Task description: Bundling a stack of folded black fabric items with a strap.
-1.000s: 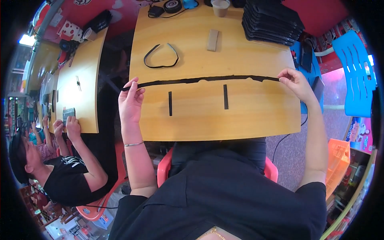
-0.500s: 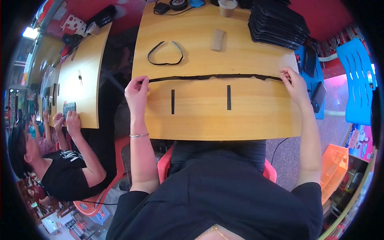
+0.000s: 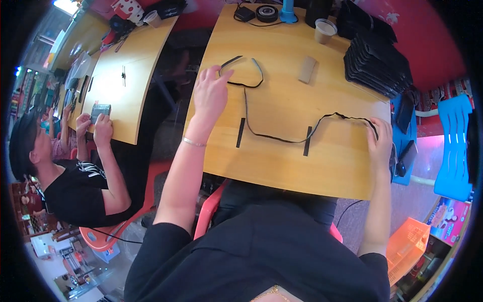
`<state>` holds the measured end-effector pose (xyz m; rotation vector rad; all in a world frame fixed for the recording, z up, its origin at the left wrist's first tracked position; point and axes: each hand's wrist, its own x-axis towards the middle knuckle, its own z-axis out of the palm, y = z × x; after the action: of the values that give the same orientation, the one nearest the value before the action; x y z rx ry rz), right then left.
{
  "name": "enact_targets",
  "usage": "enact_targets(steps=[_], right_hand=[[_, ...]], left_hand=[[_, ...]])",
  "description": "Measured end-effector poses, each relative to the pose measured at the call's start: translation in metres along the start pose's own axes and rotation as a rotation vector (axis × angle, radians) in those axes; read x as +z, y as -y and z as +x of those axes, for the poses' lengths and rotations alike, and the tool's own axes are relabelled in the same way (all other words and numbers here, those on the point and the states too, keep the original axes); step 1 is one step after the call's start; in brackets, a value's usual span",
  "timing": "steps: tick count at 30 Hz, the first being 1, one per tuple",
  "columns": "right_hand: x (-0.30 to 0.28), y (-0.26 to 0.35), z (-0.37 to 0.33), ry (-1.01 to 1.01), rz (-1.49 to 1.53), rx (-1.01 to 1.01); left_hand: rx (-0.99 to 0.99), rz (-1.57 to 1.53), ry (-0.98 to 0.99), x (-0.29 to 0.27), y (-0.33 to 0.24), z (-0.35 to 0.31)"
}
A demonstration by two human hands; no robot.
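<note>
A long thin black strap (image 3: 276, 137) lies in loose curves across the wooden table (image 3: 271, 173). Its right end runs to my right hand (image 3: 381, 141), which pinches it between thumb and fingers near the table's right edge. My left hand (image 3: 210, 90) is empty, fingers apart, and reaches to a second black strap bent into an open loop (image 3: 246, 85). The fingertips are at the loop's left side; whether they touch it I cannot tell. Two short black strips (image 3: 240, 133) lie on the near part of the table, and the long strap crosses the right one.
Past the straps are a small tan block (image 3: 308, 69), a cup (image 3: 325, 30), a roll of black tape (image 3: 266, 13) and a black adapter (image 3: 244, 13). A stack of folded black items (image 3: 377, 65) stands at the back right. To the left, a co-worker (image 3: 70, 186) sits at another table.
My left hand has let go of the long strap and moved forward to the looped one. The long strap, pulled straight before, now sags in curves. The view has shifted.
</note>
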<state>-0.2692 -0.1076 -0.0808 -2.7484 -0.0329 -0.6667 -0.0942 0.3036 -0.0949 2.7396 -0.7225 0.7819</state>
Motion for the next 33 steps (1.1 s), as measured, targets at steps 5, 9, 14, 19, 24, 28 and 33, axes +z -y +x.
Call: enact_targets(steps=[5, 9, 14, 19, 24, 28, 33], right_hand=[[-0.013, 0.034, -0.005, 0.006, -0.024, -0.027], [-0.015, 0.05, -0.01, 0.002, 0.053, 0.02], [0.005, 0.058, -0.013, 0.002, 0.094, 0.004], [0.012, 0.037, -0.039, -0.052, 0.08, 0.11], [0.032, 0.043, -0.038, -0.058, 0.167, 0.188], [0.023, 0.05, -0.038, 0.015, 0.26, 0.345], [0.012, 0.02, -0.055, -0.034, 0.358, 0.394]], left_hand=[[0.001, -0.072, 0.145, 0.014, 0.005, 0.016], [-0.044, -0.193, 0.069, 0.007, 0.011, 0.012], [-0.168, -0.247, -0.227, -0.07, 0.03, -0.035], [-0.374, -0.026, -0.309, -0.128, 0.056, -0.126], [-0.79, -0.155, -0.16, -0.115, 0.086, -0.209], [-0.889, -0.2, 0.081, -0.07, 0.106, -0.23], [-0.899, -0.172, 0.287, -0.001, 0.132, -0.232]])
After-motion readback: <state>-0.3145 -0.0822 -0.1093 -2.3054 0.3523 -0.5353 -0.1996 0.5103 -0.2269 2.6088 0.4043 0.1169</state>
